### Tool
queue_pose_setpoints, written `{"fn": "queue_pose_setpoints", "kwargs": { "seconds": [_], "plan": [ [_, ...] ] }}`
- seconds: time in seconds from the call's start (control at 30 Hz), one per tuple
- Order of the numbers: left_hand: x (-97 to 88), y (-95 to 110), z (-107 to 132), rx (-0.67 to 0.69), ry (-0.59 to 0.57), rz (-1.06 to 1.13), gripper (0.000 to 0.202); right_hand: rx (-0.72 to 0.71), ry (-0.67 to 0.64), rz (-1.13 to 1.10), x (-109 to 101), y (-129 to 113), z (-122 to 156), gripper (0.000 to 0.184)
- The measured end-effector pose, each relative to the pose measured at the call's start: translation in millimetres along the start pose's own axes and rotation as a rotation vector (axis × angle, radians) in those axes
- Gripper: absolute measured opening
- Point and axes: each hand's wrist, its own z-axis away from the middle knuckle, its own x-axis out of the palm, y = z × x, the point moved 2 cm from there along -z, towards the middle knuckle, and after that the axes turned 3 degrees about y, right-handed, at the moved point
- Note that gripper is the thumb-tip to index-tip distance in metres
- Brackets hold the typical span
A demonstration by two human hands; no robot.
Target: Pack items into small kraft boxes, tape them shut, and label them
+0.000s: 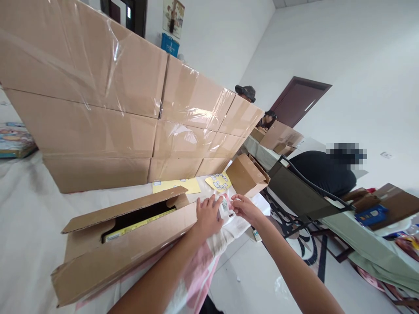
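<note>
My left hand [209, 216] lies palm down at the end of a long open cardboard box [131, 244], its fingers spread and the fingertips at a small white item [225, 209] with printing on it. On the other side of that item is my right hand [246, 210], thumb and fingers drawn together by its edge. Whatever they pinch is too small to make out. Inside the long box a yellow, printed edge [140, 226] shows. Beyond my hands lie yellow sheets with small labels [218, 181], one partly behind the box flap.
Taped, plastic-wrapped cartons [131, 126] form a wall behind the work area. A smaller open carton [247, 174] stands right of the sheets. To the right are a dark folding chair [297, 196] with a person in black, and a green-covered table [369, 240]. Other people sit farther back.
</note>
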Motion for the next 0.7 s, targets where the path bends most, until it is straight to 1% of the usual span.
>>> {"fn": "queue_pose_setpoints", "kwargs": {
  "seconds": [0.13,0.3,0.37,0.53,0.7],
  "plan": [
    [0.1,1,1,0.033,-0.021,0.011,0.082,-0.03,0.032,-0.065,2,9,10,0.041],
    [8.2,1,0,0.043,-0.034,-0.003,0.101,-0.104,0.109,-0.154,4,25,15,0.044],
    [10.0,1,-1,0.029,-0.029,-0.005,0.105,-0.142,0.128,-0.177,5,29,15,0.045],
    [8.5,1,-2,0.003,-0.029,0.006,0.108,-0.222,0.132,-0.228,6,35,18,0.043],
    [5.6,1,-2,-0.008,-0.023,0.023,0.108,-0.254,0.124,-0.291,5,40,30,0.045]
  ]
}}
